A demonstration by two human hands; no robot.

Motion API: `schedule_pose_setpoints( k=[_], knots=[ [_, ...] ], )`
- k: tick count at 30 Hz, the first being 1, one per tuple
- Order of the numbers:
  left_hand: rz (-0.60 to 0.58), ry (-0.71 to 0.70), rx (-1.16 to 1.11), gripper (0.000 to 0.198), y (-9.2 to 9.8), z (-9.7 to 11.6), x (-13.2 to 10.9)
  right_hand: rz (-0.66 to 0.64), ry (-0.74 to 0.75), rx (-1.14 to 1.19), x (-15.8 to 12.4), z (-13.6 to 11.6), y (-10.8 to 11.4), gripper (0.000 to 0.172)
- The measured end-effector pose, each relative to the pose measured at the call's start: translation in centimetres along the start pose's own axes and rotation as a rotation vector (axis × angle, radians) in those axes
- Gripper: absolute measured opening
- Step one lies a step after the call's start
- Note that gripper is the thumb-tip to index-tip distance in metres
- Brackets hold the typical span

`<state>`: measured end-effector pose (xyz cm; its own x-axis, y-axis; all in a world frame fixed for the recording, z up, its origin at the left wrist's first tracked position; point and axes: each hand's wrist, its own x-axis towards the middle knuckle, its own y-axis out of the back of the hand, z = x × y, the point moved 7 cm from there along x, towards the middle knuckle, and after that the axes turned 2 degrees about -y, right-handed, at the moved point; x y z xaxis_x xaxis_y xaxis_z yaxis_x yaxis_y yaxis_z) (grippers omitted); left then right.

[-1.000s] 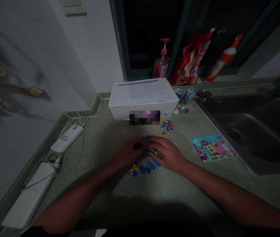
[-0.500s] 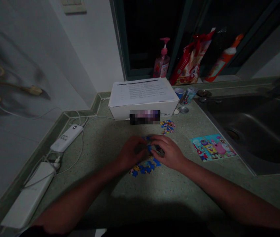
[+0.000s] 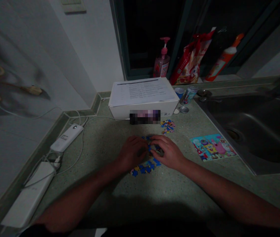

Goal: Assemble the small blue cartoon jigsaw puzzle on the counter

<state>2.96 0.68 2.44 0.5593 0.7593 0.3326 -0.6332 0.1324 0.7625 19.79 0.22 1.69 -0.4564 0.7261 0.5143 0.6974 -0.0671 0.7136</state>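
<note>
Loose jigsaw pieces (image 3: 146,168), mostly blue with some yellow, lie on the green speckled counter (image 3: 98,144) just in front of my hands. My left hand (image 3: 132,151) is curled at the left of the pieces, with its fingertips at a small blue jigsaw piece (image 3: 149,148). From the right, my right hand (image 3: 168,152) bends its thumb and fingers around that same spot, its fingertips at the piece. Darker pieces show in the gap under my right palm. My fingers partly hide what lies between the hands. Beyond them sits a second small pile of jigsaw pieces (image 3: 168,126).
A colourful cartoon picture card (image 3: 212,147) lies right, beside the steel sink (image 3: 253,131). A white box (image 3: 143,95) with a printed sheet stands behind. Cans (image 3: 189,95) are next to it. A power bank (image 3: 67,138), power strip (image 3: 30,194) and cables run along the left.
My left hand has turned slightly, and its fingers and thumb have closed in toward each other. My right hand stays nearly in place over the pieces.
</note>
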Motion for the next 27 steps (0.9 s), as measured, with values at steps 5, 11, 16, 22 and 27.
schedule_pose_setpoints(
  k=[5, 11, 16, 22, 27],
  knots=[
    [0.051, -0.078, 0.018, 0.011, 0.16, 0.29, -0.03, -0.001, 0.001, 0.002, 0.00, 0.09, -0.12, 0.020],
    [0.129, -0.149, 0.055, 0.015, 0.43, 0.55, -0.18, 0.000, 0.000, 0.006, 0.03, 0.12, -0.09, 0.019],
    [0.141, -0.164, 0.065, 0.012, 0.55, 0.82, -0.23, 0.004, 0.015, -0.015, 0.02, -0.04, -0.05, 0.019],
    [0.102, -0.121, 0.082, 0.013, 0.20, 0.60, -0.24, -0.006, 0.011, -0.012, 0.05, -0.11, -0.14, 0.019],
    [0.090, -0.110, 0.079, 0.013, 0.14, 0.62, -0.19, -0.012, 0.001, -0.015, 0.01, -0.02, -0.23, 0.018]
  ],
)
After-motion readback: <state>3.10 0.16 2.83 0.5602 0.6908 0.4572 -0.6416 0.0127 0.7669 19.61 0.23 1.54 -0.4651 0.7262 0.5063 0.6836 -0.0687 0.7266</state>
